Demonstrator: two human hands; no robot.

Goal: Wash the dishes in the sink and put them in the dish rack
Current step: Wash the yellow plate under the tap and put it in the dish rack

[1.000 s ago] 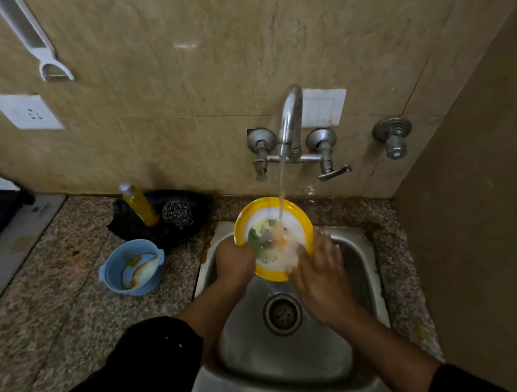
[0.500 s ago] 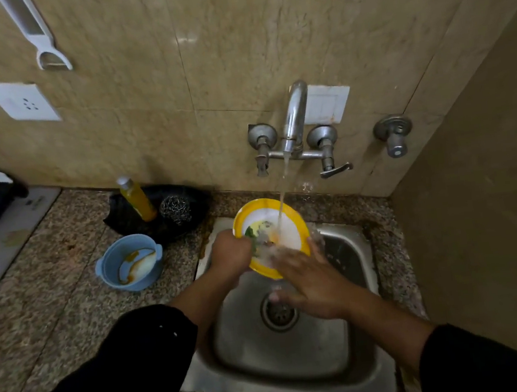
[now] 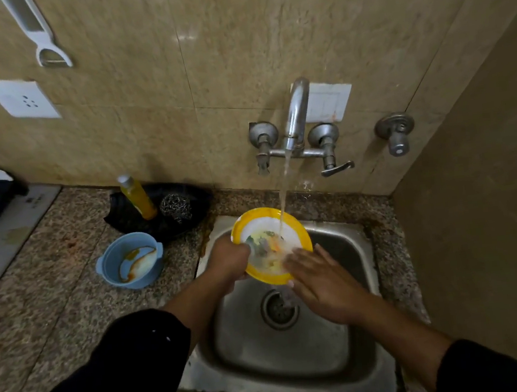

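Note:
A yellow-rimmed white plate (image 3: pixel 289 224) with food smears is tilted over the steel sink (image 3: pixel 300 352), under water running from the wall tap (image 3: pixel 296 117). My left hand (image 3: pixel 229 260) grips the plate's left edge. My right hand (image 3: pixel 321 282) lies flat with fingers spread against the plate's lower right face. A dirty blue bowl (image 3: pixel 131 262) with orange sauce stands on the granite counter to the left of the sink. No dish rack can be made out.
Behind the blue bowl, a yellow soap bottle (image 3: pixel 136 196) and a steel scrubber (image 3: pixel 175 207) rest on a black cloth. A side wall (image 3: pixel 480 235) closes off the right. A white peeler (image 3: pixel 39 34) hangs on the tiled wall above a socket (image 3: pixel 22 100).
My right hand has slid across the plate's lower face, from the right rim toward the middle and back a little. The plate stays under the stream in my left hand.

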